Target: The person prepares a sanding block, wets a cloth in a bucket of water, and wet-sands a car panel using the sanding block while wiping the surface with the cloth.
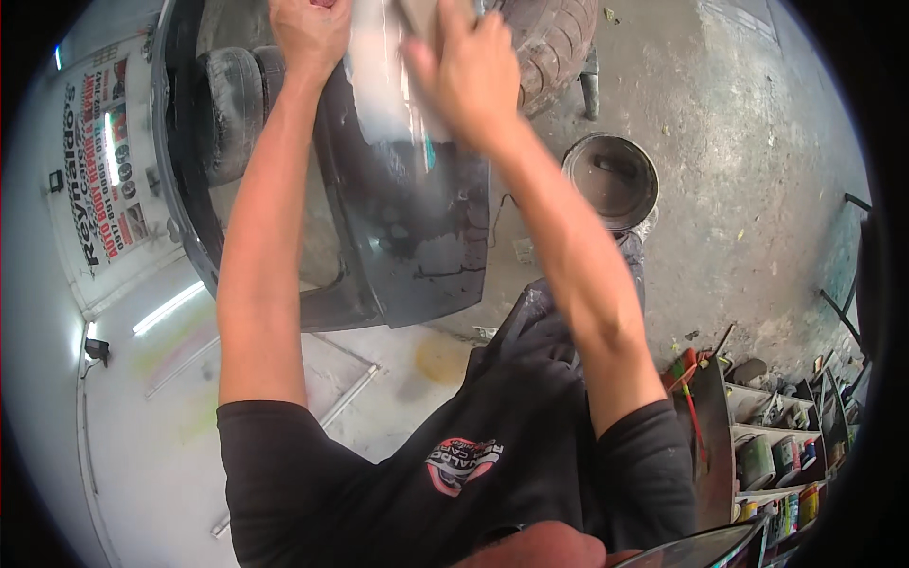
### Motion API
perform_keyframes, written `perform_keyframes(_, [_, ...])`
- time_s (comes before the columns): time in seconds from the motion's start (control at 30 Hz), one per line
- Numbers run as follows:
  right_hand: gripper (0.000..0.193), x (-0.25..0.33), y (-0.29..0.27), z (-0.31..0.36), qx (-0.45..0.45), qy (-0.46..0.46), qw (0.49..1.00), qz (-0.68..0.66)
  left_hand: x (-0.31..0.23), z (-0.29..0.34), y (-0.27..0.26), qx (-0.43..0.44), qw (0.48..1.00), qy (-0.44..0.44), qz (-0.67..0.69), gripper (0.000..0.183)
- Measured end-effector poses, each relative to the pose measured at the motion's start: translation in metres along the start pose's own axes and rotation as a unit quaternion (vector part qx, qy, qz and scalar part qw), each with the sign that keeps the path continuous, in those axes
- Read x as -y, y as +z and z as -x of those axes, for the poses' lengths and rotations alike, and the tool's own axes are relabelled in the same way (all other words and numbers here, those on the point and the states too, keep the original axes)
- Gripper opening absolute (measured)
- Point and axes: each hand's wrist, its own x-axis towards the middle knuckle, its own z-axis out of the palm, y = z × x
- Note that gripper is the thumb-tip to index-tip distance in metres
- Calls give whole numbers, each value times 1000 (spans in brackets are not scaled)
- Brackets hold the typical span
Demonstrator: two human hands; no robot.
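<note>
A dark grey car body panel lies below my hands, with a pale, shiny patch on its upper part. My right hand is bent around a flat grey-brown sanding block over the right side of that patch; its thumb is slightly blurred. The block's far end is cut off by the upper edge. Left of the patch, my left hand is closed, its fingers curled by the panel. The picture's edge crops it, so whatever it holds cannot be made out.
A round black bucket stands on the concrete floor right of the panel. A tyre is close to my right hand. More tyres show through the car's window opening. Shelves with cans stand at the lower right.
</note>
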Motion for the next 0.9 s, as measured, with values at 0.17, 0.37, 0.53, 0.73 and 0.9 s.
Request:
perform_keyframes(0.17, [85, 35, -37, 121, 114, -181, 975, -64, 6, 8, -26, -3, 999, -18, -28, 26])
perform_keyframes(0.37, [60, -8, 4, -31, -17, -29, 998, -44, 8, -2, 2, -14, 1000, 9, 13, 26])
perform_keyframes(0.53, [64, 22, -5, 45, 15, -74, 997, -26, 5, 6, -13, 1, 1000, -17, 2, 27])
perform_keyframes(0.73, [65, 34, -27, 63, 102, -130, 986, -34, 13, 3, -24, 3, 1000, -22, -16, 29])
perform_keyframes(0.9, [45, 10, -13, -23, -2, -5, 999, -34, 1, 2, 2, 8, 1000, -27, 1, 31])
